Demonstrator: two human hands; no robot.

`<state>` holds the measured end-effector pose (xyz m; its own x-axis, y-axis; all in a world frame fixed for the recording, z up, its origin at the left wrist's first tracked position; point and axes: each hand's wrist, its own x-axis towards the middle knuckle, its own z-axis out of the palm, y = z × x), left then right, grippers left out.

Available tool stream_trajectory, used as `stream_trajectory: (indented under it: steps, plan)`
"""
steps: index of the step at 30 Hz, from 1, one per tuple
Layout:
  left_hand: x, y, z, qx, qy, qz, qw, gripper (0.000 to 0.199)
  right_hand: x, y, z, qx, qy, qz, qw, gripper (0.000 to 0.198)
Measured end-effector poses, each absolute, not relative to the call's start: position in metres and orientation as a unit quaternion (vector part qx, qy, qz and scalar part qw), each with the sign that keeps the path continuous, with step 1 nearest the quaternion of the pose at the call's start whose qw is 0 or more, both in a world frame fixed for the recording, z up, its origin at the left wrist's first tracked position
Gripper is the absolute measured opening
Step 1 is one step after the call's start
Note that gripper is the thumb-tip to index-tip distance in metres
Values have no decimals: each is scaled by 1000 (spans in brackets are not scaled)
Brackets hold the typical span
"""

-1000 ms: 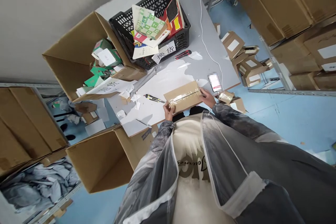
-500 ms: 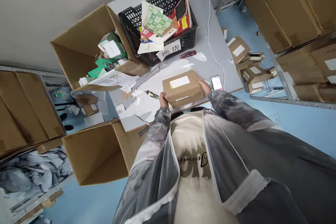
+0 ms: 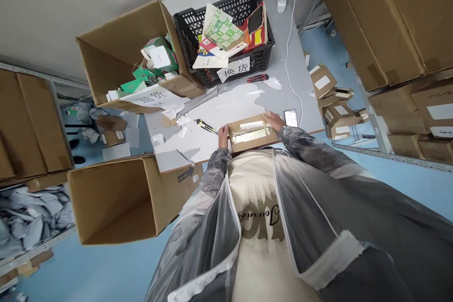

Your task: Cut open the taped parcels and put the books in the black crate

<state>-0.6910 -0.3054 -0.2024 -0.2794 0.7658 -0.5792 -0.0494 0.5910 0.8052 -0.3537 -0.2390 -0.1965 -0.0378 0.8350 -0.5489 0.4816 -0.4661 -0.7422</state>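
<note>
Between my two hands is a small brown cardboard box (image 3: 253, 138) at the front edge of the table. One face, with a white label and a strip of shiny tape, is turned up toward me. My left hand (image 3: 223, 136) grips its left end, fingers pressed to the side. At the far right corner, my right hand (image 3: 274, 121) holds it with the fingers along the edge. Just left of the box lies a yellow and black utility knife (image 3: 205, 126). A phone (image 3: 290, 118) rests close to my right hand.
A black plastic crate (image 3: 262, 56) with books stands at the back, beside a large open carton (image 3: 120, 47) with green boxes. A red utility knife (image 3: 256, 78) and paper scraps lie on the table (image 3: 302, 99). An open carton (image 3: 115, 203) stands lower left; small boxes (image 3: 338, 104) are piled right.
My hands have tipped the box, so its taped side now faces up and the label face is foreshortened. The view has shifted slightly.
</note>
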Motion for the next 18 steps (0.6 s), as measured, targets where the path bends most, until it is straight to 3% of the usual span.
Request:
stream_trajectory:
  steps: [7, 11, 18]
  plan:
    - [-672, -313, -209, 341, 711, 349, 505, 96, -346, -260, -205, -644, -499, 558, 157, 114]
    - [-669, -323, -216, 325, 731, 304, 518, 85, -348, -290, -215, -620, -473, 590, 211, 130]
    - [-670, -318, -212, 350, 755, 257, 491, 75, -363, -292, -224, -597, -383, 658, 254, 129]
